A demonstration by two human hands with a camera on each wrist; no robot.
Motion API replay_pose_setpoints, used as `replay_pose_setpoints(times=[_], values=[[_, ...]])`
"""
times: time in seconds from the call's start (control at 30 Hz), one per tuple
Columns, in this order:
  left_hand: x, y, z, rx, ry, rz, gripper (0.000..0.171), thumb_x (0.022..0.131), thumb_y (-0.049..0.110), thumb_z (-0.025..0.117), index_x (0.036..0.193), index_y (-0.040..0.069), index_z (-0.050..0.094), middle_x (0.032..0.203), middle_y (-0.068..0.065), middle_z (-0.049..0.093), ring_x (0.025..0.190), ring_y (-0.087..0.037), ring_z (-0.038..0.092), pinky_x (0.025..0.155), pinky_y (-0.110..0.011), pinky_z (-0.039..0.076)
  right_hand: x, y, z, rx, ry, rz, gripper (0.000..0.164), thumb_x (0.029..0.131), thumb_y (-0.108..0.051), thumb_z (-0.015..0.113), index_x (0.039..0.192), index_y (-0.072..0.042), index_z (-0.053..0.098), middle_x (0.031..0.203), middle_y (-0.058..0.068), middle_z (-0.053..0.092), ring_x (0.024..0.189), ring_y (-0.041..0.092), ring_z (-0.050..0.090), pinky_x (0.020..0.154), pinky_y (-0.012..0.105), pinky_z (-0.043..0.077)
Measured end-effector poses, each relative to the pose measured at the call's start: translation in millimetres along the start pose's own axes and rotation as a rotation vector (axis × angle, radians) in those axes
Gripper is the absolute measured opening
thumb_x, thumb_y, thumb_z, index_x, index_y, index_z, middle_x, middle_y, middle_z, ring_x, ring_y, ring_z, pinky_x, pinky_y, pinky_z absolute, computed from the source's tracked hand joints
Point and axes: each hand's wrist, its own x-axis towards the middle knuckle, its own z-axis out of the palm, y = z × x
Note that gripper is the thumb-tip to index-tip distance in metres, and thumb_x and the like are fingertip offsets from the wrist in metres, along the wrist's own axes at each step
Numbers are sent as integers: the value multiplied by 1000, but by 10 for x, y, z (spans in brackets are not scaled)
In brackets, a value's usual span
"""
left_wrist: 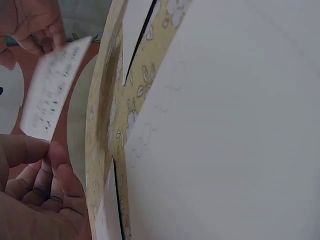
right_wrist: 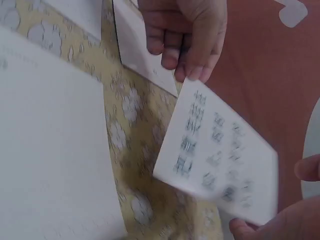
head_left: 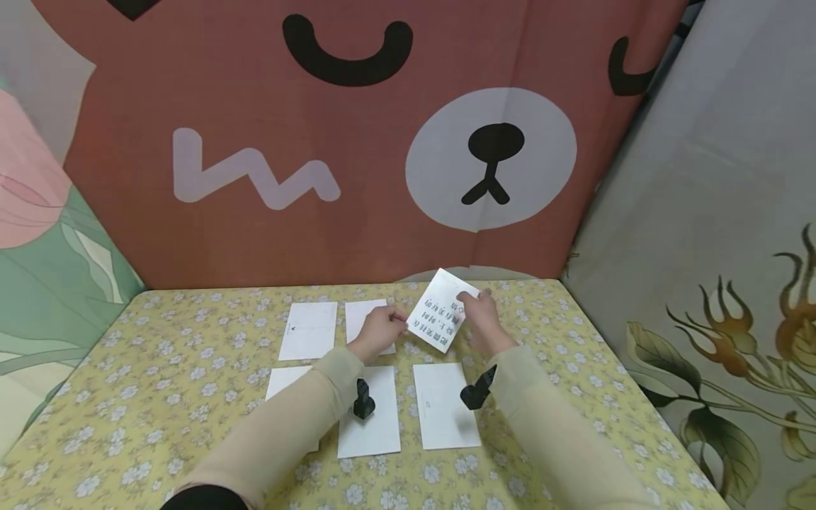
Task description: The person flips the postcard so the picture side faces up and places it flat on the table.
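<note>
A white card printed with dark Chinese characters is held tilted above the far part of the table. My left hand pinches its left corner between thumb and fingertips, which the left wrist view shows closely. At the card's right side is my right hand. In the right wrist view its thumb stands apart from the card, while a fingertip is at the lower edge, partly hidden by the card. Whether that fingertip touches the card, I cannot tell.
Several white cards lie on the yellow floral tablecloth: one far left, another partly behind my left hand, others nearer, including a front right card. My left forearm covers part of a near left card. A brown printed curtain hangs behind.
</note>
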Motion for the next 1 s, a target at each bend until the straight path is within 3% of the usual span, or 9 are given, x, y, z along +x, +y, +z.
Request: replay_pose_setpoints(times=[0.1, 0.3, 0.53, 0.67, 0.77, 0.9, 1.0], values=[[-5, -13, 0, -24, 11, -39, 12, 100, 6, 60, 107, 0, 67, 95, -9, 67, 87, -21, 64, 73, -31, 53, 0, 20, 36, 97, -59, 70, 91, 105, -25, 49, 162, -11, -20, 170, 10, -21, 155, 41, 4, 125, 49, 7], [-21, 8, 10, -147, 14, -109, 14, 101, 4, 58, 111, -2, 65, 96, -12, 67, 84, -20, 63, 74, -32, 55, 52, 71, 65, 124, -101, 96, 84, 105, -19, 46, 164, -6, -13, 171, 15, -12, 155, 43, 7, 125, 51, 7], [-59, 11, 26, -229, -13, -131, 10, 101, 1, 58, 108, -3, 63, 98, -16, 66, 79, -17, 62, 71, -29, 53, 140, 137, 61, 214, -59, 25, 74, 104, -9, 46, 163, 4, 3, 170, 21, 9, 150, 34, 31, 121, 40, 27], [-82, 21, 30, -207, -19, -119, 8, 101, 0, 57, 106, -3, 63, 93, -15, 66, 74, -17, 59, 67, -29, 51, 190, 158, 43, 221, -39, 23, 68, 103, -7, 45, 162, 5, 14, 165, 22, 24, 135, 32, 42, 114, 38, 36], [-91, 37, 35, -160, -21, -114, 16, 100, 0, 57, 114, -3, 62, 87, -13, 65, 70, -17, 56, 64, -28, 49, 232, 179, 27, 199, -40, 33, 64, 104, -8, 44, 162, 4, 19, 159, 21, 33, 126, 30, 45, 108, 38, 39], [-94, 53, 37, -58, -38, -102, 29, 96, -2, 57, 125, -2, 61, 79, -12, 64, 66, -17, 53, 60, -26, 46, 277, 207, 18, 138, -54, 43, 62, 106, -11, 45, 162, 3, 23, 155, 20, 39, 122, 29, 48, 103, 38, 42], [-99, 53, 41, 49, -72, -86, 31, 92, -2, 60, 123, -3, 62, 80, -9, 64, 64, -15, 51, 56, -25, 43, 302, 232, 25, 89, -70, 48, 62, 105, -11, 46, 161, 3, 24, 155, 19, 40, 109, 24, 51, 95, 35, 44]])
